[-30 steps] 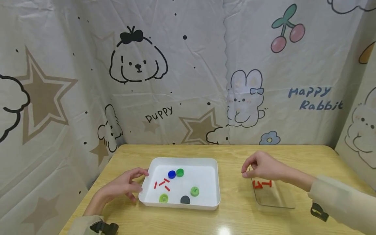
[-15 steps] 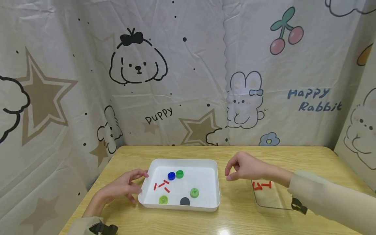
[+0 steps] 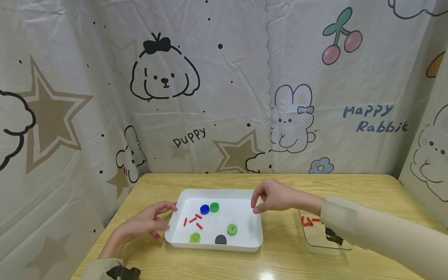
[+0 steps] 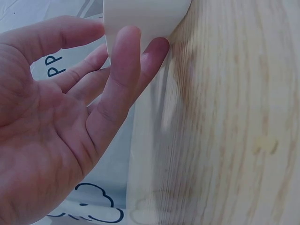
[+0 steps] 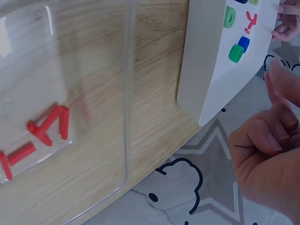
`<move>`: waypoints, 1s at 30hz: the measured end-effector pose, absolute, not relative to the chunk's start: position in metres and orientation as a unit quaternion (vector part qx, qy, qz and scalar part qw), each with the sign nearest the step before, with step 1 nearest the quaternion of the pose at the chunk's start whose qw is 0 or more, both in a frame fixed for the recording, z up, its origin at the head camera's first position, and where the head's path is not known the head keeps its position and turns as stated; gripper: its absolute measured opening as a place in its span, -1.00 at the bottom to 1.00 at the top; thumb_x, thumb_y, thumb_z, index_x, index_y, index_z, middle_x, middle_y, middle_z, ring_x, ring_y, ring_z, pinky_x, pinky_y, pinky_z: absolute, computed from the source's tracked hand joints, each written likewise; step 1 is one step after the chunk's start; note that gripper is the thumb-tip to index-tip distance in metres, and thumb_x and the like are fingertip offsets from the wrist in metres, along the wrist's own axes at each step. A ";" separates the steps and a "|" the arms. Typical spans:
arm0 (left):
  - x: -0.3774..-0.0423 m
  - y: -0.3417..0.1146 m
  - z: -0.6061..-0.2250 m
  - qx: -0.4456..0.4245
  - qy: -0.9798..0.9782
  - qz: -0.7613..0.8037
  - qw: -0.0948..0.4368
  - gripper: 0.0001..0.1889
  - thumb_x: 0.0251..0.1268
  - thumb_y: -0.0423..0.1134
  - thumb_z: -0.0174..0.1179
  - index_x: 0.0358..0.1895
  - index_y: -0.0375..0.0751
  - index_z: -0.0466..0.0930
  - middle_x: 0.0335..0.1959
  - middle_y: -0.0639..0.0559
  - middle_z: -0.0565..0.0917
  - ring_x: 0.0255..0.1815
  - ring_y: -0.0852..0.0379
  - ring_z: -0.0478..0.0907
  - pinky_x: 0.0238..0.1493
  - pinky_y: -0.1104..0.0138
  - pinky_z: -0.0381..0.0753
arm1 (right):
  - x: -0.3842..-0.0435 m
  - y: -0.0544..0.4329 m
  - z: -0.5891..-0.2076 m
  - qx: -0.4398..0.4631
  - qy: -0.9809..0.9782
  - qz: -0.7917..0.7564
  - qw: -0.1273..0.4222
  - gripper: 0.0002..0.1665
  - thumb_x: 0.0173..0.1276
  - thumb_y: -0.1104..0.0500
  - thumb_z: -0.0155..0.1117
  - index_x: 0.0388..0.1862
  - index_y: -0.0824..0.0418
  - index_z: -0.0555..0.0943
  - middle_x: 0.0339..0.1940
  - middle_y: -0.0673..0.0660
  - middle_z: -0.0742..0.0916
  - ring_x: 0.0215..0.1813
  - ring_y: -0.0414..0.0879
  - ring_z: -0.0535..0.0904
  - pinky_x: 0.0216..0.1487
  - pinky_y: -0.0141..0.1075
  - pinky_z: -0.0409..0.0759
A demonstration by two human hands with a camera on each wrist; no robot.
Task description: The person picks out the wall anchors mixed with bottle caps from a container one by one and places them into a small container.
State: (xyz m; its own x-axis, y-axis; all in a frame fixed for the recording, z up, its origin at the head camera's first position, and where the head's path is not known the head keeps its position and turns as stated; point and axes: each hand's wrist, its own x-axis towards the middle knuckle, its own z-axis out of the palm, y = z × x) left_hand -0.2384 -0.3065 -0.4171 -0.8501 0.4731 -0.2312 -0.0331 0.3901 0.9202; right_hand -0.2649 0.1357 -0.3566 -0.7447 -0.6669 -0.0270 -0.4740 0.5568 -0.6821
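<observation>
"Starting at the left, has the left hand (image 3: 147, 219) shifted?"

"No, it has stayed beside the white tray (image 3: 243, 210), fingers spread and loosely bent, tips against the outer wall. It's probably steadying it."

"And inside the tray?"

"Nothing has moved. Four red sticks (image 3: 199, 226) lie loose toward the left, a lime cap (image 3: 195, 237) nearer the front. Behind, a blue cap (image 3: 204, 209) and a green cap (image 3: 214, 207) sit side by side. A dark disc (image 3: 221, 239), partly hidden, is at the front wall, with a light green cap (image 3: 232, 229) right of it."

"So what did change?"

"The right hand (image 3: 274, 196). A second ago it was over the clear box (image 3: 329, 247); now it's at the tray's right rim. Thumb and forefinger curve together with a small gap, and I see nothing held."

"Meaning?"

"I'd say it's free and nearer the tray's sticks, all untouched."

"And farthest right?"

"The box, on the counter (image 3: 283, 249), with more red pieces (image 3: 308, 223) near its back, partly covered by the sleeve (image 3: 371, 229)."
</observation>
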 end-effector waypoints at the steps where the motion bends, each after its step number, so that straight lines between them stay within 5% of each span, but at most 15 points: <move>1: -0.238 -0.306 -0.417 0.136 0.799 0.536 0.237 -0.41 0.26 -0.47 0.27 0.37 -0.39 0.36 0.67 -0.46 0.00 -0.06 -0.17 0.70 -0.38 0.08 0.78 | -0.266 0.133 -0.357 -0.333 0.871 -0.333 0.142 -0.91 0.22 0.27 0.61 -0.36 0.12 0.82 -0.74 -0.12 0.40 -0.61 -0.26 0.27 -0.53 -0.42 0.24; 20: -0.238 -0.307 -0.418 0.136 0.797 0.538 0.238 -0.42 0.27 -0.47 0.27 0.37 -0.40 0.37 0.67 -0.46 0.00 -0.15 -0.15 0.70 -0.41 0.10 0.78 | -0.292 0.066 -0.361 -0.393 0.857 -0.293 0.158 -0.88 0.22 0.28 0.63 -0.32 0.09 0.84 -0.71 -0.11 0.44 -0.58 -0.25 0.32 -0.49 -0.41 0.30; 30: -0.238 -0.307 -0.418 0.133 0.800 0.537 0.233 -0.43 0.25 -0.48 0.27 0.35 -0.40 0.38 0.67 -0.45 0.00 -0.17 -0.15 0.70 -0.42 0.12 0.78 | -0.301 0.026 -0.370 -0.432 0.838 -0.284 0.173 -0.83 0.21 0.34 0.62 -0.21 0.24 0.85 -0.70 -0.07 0.50 -0.56 -0.24 0.33 -0.45 -0.42 0.33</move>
State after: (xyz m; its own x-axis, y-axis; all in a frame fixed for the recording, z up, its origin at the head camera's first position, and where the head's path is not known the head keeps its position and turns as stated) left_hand -0.2381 -0.3075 -0.4177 -0.8560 0.4628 -0.2301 -0.0381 0.3875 0.9211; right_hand -0.3012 0.0260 -0.3705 -0.5661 -0.8232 -0.0441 -0.6263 0.4643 -0.6263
